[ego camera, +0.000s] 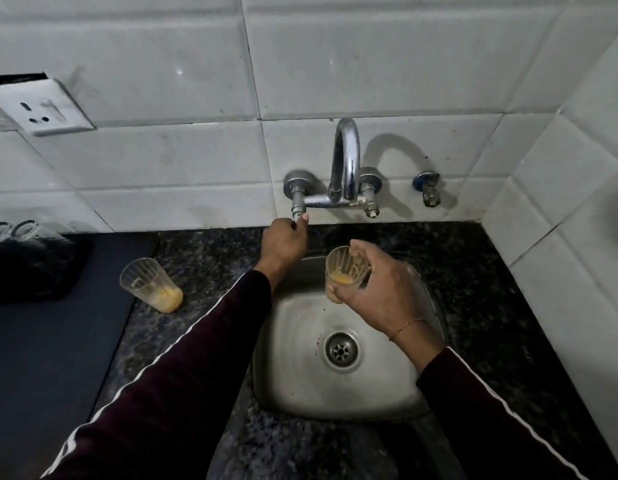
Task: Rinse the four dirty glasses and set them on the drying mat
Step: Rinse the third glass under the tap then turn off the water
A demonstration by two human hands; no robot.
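The sink (pixel 293 393) basin lies bare below the right hand (pixel 380 289), whose fingers grasp a dirty glass (pixel 345 271) over it. Behind the sink, left hand (pixel 283 244) fingers pinch the tap handle (pixel 298 211).

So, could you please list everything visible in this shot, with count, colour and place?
Held glass: one, clear with orange residue, over the sink.
Standing glass: one, clear with orange residue, on the counter left of the sink.
Glasses on the mat: two rims, clear, far left.
Drying mat: one, dark, left counter.
Sink: one, steel, centre.
Tap: one, chrome, wall-mounted; no water seen.
Socket: one, white, left wall.
Left hand: grip on the left tap valve.
Right hand: grip on the held glass.
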